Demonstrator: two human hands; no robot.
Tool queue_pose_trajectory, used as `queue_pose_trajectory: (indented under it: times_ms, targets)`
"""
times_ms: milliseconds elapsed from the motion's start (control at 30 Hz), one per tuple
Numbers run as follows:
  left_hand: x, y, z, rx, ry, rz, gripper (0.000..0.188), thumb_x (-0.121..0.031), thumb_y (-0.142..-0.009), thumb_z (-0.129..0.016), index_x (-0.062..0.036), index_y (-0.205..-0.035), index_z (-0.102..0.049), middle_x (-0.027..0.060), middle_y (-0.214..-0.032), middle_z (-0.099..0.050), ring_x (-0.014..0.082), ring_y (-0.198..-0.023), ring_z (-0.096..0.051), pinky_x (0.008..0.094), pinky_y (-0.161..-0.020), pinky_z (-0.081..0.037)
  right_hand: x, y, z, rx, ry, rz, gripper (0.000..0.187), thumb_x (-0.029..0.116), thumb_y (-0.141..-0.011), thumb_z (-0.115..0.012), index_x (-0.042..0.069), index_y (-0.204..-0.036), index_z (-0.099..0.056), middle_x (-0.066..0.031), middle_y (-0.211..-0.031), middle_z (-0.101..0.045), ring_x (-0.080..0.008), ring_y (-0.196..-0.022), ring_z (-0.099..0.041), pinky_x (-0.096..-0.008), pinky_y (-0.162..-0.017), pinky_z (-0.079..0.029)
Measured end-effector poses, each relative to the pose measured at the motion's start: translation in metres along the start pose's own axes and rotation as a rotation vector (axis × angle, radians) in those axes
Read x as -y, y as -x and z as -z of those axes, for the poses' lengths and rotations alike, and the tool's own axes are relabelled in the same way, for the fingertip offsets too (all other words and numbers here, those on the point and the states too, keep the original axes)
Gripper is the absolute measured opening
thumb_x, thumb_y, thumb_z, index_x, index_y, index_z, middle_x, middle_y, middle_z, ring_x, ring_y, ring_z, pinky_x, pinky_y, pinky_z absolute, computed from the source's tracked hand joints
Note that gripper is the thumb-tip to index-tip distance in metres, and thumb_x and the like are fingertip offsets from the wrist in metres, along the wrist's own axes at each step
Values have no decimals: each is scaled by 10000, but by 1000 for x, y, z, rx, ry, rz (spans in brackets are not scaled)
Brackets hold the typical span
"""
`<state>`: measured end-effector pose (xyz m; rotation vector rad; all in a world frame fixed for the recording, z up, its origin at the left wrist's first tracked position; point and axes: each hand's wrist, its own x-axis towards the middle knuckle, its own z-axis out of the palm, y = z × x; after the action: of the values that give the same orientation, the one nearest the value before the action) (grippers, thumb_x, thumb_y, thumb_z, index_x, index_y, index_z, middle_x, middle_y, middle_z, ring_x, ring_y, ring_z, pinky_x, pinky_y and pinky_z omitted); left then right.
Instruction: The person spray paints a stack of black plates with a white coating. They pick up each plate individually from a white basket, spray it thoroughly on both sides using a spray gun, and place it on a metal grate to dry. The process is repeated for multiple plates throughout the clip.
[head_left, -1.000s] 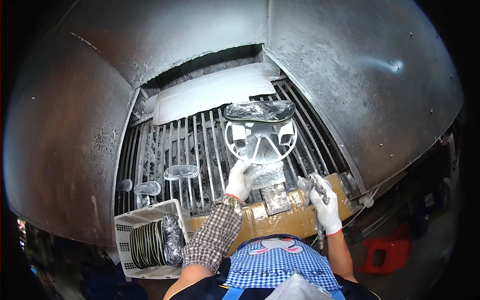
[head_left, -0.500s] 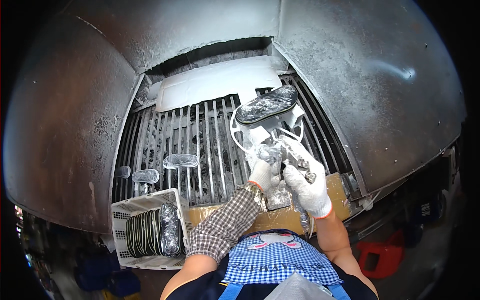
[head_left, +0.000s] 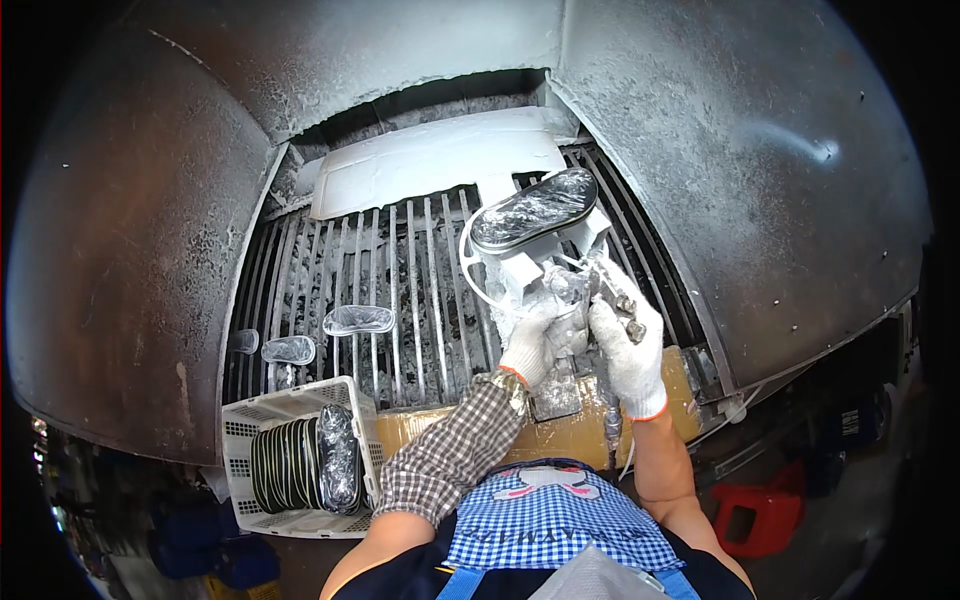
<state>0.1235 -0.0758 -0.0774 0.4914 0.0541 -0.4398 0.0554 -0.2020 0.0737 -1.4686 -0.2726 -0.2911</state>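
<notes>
My right hand (head_left: 630, 360), in a white knit glove with an orange cuff, is closed round a spray gun (head_left: 632, 328) whose knobs show at the thumb. A hose fitting (head_left: 611, 425) hangs down below it. My left hand (head_left: 535, 345), gloved too, has its fingers bent beside the gun's front, under a white-coated holder (head_left: 520, 270). Spray-covered lumps there hide what it grips. On the holder lies a long oval piece (head_left: 535, 208) with a dark face under crinkled clear film and a pale edge line, tilted up to the right.
A white plastic basket (head_left: 238, 475) at lower left holds a row of oval pieces (head_left: 290, 465). Film-covered oval pieces (head_left: 358, 320) lie on the slatted metal grate (head_left: 437, 300). White-dusted metal walls (head_left: 780, 190) surround it. A white sheet (head_left: 430, 155) lies at the back.
My right hand and the spray gun have shifted slightly right and toward me. The left hand has moved a little, its fingers still bent. The oval piece on the holder stays in place.
</notes>
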Motion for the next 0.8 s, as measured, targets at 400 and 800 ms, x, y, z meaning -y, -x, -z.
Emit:
queue_pose_trajectory:
  times_ms: [400, 800]
  targets:
    - [18, -17, 34, -40, -20, -44, 375, -129, -1107, -531, 61, -1430, -544, 247, -1395, -653, 365, -1241, -683, 504, -1043, -596, -8, -5, 23, -125, -10, -82, 484, 104, -1051, -650, -95, -1482, -555, -186, -1426, -657, -214, -1289, -632, -344, -1115, -478]
    - [-3, 5, 29, -97, -69, -15, 367, -176, -1094, -597, 15, -1406, -581, 200, -1334, -701, 327, -1221, -705, 449, -987, -607, 0, -10, 33, -183, -168, -109, 478, 104, -1085, -622, -38, -1531, -524, -15, -898, -670, -57, -716, -589, -226, -642, -508]
